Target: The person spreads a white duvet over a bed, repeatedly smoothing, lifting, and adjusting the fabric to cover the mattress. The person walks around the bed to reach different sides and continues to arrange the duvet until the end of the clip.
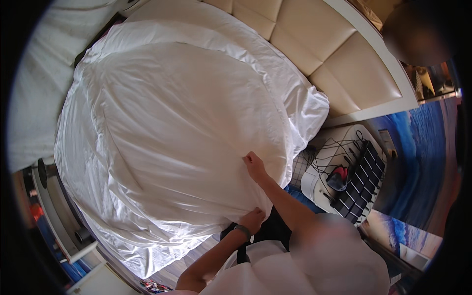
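A white duvet [182, 113] spreads wrinkled over the bed, with creases fanning out toward my hands. My right hand [254, 166] is closed on the duvet close to its right side. Nearer to me, my left hand [252, 221], with a dark band at the wrist, grips the duvet's near edge, its fingers curled in. The fabric is drawn into folds between and beyond the two hands. Beneath the duvet another glossy white layer [147, 258] hangs down at the near left.
A padded beige headboard [339, 64] runs along the far right. Beside the bed, a white cabinet [314, 177] carries a row of black devices [361, 182] and tangled cables. A white curtain [39, 93] hangs at the left; a shelf unit [61, 211] stands below it.
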`<action>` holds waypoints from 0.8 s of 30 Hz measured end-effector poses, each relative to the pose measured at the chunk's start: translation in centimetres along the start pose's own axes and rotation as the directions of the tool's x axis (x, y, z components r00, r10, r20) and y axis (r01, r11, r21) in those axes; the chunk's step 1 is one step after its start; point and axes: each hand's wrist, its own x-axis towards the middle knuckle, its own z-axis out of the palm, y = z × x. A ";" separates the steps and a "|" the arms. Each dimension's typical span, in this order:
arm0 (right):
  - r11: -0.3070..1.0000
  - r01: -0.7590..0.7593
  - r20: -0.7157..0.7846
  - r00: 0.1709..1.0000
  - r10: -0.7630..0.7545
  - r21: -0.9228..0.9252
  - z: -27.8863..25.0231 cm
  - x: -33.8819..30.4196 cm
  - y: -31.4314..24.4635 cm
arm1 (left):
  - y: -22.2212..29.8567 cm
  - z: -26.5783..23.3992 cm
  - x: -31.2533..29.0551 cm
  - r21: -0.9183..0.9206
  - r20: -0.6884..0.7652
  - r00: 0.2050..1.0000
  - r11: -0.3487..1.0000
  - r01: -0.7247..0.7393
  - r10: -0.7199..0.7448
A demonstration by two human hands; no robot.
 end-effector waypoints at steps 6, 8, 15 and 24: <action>0.756 -0.409 0.292 0.910 0.295 0.511 -3.7 -0.2 -6.9 | -0.8 -1.7 2.2 -0.189 -0.138 0.989 0.982 0.022 -0.049; 0.579 -0.544 0.342 0.837 0.428 0.607 -7.4 -0.2 -10.4 | -1.8 -3.0 1.6 -0.171 -0.238 0.965 0.983 0.074 -0.114; 0.271 -0.272 0.330 0.923 -0.199 0.923 -18.1 5.8 -6.8 | 2.0 -18.7 6.3 0.176 -0.455 0.877 0.949 0.262 -0.157; 0.839 -0.322 0.591 0.807 0.000 0.439 -20.7 2.1 -9.2 | -0.3 -27.1 21.2 0.548 -0.470 0.871 0.821 0.160 0.144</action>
